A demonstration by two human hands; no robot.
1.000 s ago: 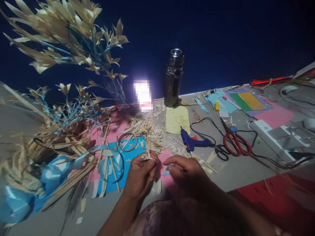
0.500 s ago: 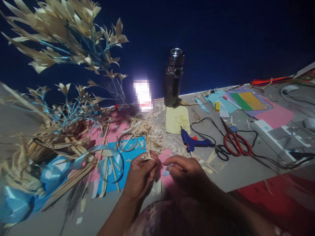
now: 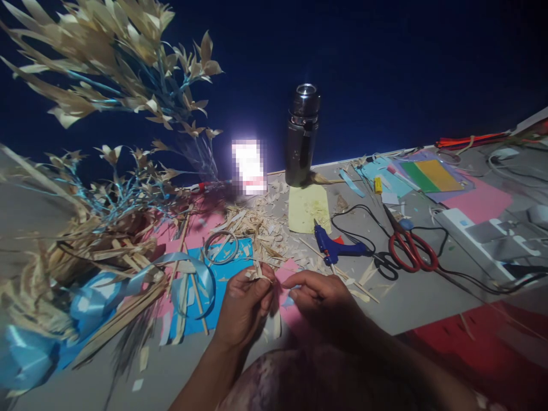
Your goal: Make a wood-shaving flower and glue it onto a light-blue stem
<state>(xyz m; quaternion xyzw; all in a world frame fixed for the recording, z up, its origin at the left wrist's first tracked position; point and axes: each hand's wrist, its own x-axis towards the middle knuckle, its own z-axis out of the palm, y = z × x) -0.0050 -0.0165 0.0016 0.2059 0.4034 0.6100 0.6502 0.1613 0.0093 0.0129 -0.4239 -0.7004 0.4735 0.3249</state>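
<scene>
My left hand [image 3: 248,302] is closed, its thumb and fingers pinching a small pale corn-husk flower [image 3: 257,272]. Close on its right is my right hand [image 3: 321,294], with the index fingertip pointing at the flower and the other fingers curled. Whatever its fingertips hold, if anything, is too small to make out. A light blue scrap [image 3: 289,300] shows beside those fingers, over pink paper [image 3: 286,275]. Ahead of the right hand lies a blue glue gun [image 3: 329,246]. Just beyond the left hand is a ring-shaped coil [image 3: 221,248] on a blue sheet [image 3: 237,297].
Tall husk flowers [image 3: 158,108] with blue stems rise at left, above light blue ribbon [image 3: 96,294]. A dark flask [image 3: 302,140] stands behind yellow paper [image 3: 306,211]. Red-handled scissors [image 3: 406,248], cords and a white power strip [image 3: 471,240] lie right. Husk scraps [image 3: 261,228] cover the middle.
Almost nothing differs. Both hands keep their places, with only a very slight shift of the right fingers.
</scene>
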